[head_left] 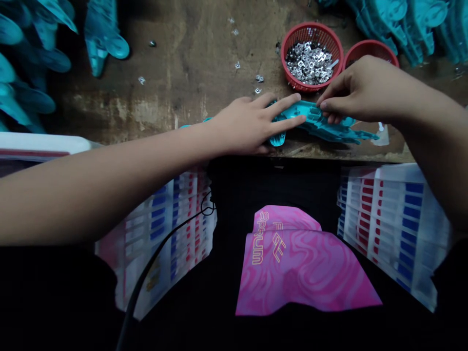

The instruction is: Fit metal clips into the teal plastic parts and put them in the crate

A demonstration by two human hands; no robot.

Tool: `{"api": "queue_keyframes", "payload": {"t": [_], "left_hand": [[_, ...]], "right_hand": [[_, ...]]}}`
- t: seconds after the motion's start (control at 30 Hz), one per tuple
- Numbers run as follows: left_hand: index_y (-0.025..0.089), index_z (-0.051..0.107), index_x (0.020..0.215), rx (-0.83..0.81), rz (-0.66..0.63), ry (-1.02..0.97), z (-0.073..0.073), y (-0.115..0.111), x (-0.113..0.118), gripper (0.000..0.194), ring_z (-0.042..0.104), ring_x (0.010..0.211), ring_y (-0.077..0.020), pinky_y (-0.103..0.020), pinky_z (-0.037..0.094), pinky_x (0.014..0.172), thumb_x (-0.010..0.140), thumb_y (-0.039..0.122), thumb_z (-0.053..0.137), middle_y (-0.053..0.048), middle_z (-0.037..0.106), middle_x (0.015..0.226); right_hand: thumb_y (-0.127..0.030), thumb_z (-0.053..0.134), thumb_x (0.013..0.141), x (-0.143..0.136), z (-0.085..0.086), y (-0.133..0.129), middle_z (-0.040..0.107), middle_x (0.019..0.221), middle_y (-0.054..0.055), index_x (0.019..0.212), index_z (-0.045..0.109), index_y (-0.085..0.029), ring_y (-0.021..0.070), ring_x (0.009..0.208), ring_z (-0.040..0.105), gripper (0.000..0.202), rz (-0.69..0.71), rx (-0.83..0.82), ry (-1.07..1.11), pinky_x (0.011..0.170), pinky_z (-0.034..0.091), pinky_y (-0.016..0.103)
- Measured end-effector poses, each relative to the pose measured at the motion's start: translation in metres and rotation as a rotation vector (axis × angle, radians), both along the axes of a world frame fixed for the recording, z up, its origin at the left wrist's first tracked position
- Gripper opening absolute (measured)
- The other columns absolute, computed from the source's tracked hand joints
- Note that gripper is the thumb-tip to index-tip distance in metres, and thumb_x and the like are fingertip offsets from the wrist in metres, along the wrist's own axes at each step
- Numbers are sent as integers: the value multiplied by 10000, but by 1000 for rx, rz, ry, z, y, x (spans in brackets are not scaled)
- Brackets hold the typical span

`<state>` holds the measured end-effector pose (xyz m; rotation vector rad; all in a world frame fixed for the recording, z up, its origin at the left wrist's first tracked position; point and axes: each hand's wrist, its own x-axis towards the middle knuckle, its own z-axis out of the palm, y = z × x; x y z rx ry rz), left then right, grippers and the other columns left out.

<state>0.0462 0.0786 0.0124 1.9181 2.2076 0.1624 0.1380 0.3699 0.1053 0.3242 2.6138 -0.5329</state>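
A teal plastic shell part point(310, 114) lies near the front edge of the wooden table. My left hand point(252, 122) rests on its left end with the fingers spread, two of them stretched across the top. My right hand point(351, 95) is closed in a pinch at the part's far edge. Whatever sits between those fingertips is too small and hidden to make out. Just behind the part stands a red basket point(311, 85) of small shiny metal pieces point(310, 61). A second red basket point(376, 46) is partly covered by my right hand.
Teal parts are heaped at the left point(29, 73) and at the back right point(402, 24); one lone teal part point(106, 39) lies apart. Several square metal pieces point(237, 65) are scattered on the table point(197, 53). White slatted crates point(391, 219) and a black cable point(157, 258) are below.
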Motion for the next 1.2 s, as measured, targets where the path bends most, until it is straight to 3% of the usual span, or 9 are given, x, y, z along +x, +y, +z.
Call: {"api": "queue_keyframes", "payload": {"t": [0.2, 0.37, 0.5, 0.73, 0.93, 1.0, 1.07, 1.13, 1.2], "left_hand": [[391, 344, 2106, -37, 23, -43, 5, 1, 1, 1275, 479, 1882, -639, -811, 618, 1391, 1015, 644, 954, -194, 201, 2212], [379, 357, 2103, -34, 25, -31, 6, 0, 0, 1249, 475, 1893, -639, -813, 621, 1388, 1021, 606, 937, -196, 206, 2211], [360, 363, 2101, -46, 18, -18, 8, 1, 1, 1258, 477, 1889, -635, -804, 610, 1389, 1009, 573, 950, -221, 212, 2204], [361, 320, 2109, -60, 5, 42, 5, 1, 2, 1291, 513, 1852, -608, -748, 658, 1306, 1011, 554, 972, -245, 222, 2197], [379, 280, 2122, -74, -5, 90, 6, 2, 1, 1212, 521, 1866, -589, -719, 692, 1288, 1066, 405, 876, -227, 217, 2201], [372, 268, 2124, -86, -11, 114, 7, 2, 1, 1201, 523, 1864, -587, -713, 707, 1263, 1076, 373, 854, -236, 216, 2199], [367, 261, 2124, -81, -11, 110, 7, 3, 1, 1236, 524, 1855, -595, -729, 699, 1268, 1059, 397, 886, -237, 209, 2201], [365, 263, 2122, -67, -13, 89, 6, 2, 0, 1283, 527, 1843, -602, -741, 681, 1287, 1032, 454, 934, -233, 198, 2205], [368, 275, 2118, -58, -17, 64, 4, 2, -1, 1296, 520, 1843, -601, -738, 671, 1299, 1024, 503, 957, -225, 189, 2208]], "right_hand": [[-196, 850, 1182, 0, 0, 3, 894, 955, 37, 1298, 1037, -250, 299, 996, 904, 226, 48, 18, -8, 1045, 696, 419], [-268, 892, 1105, 3, -1, 1, 888, 979, 67, 1265, 1028, -245, 310, 941, 844, 212, 161, 153, 105, 1017, 654, 434], [-309, 877, 1118, 5, -3, 0, 897, 1043, 125, 1224, 999, -222, 334, 980, 827, 184, 268, 243, 129, 981, 614, 428], [-239, 862, 1150, 7, -2, -4, 914, 1102, 157, 1358, 1013, -192, 387, 1052, 869, 262, 354, 304, 93, 947, 589, 446], [-398, 795, 1190, 13, -6, 2, 924, 1081, 77, 1285, 1033, -373, 376, 1093, 879, 258, 379, 243, 154, 1036, 677, 482], [-404, 753, 1215, 10, -5, 6, 937, 1155, 108, 1361, 1036, -325, 384, 1135, 888, 328, 352, 224, 180, 1085, 678, 490], [-343, 677, 1236, 4, -7, 12, 928, 1383, 182, 1568, 988, -223, 430, 1314, 885, 471, 294, 248, 237, 1193, 658, 525], [-271, 604, 1238, -4, -14, 17, 839, 1640, 248, 1791, 858, -142, 482, 1553, 802, 621, 261, 301, 272, 1307, 614, 577], [-236, 578, 1226, -12, -27, 23, 767, 1760, 264, 1851, 795, -137, 512, 1688, 699, 669, 287, 359, 233, 1351, 581, 634]]}}
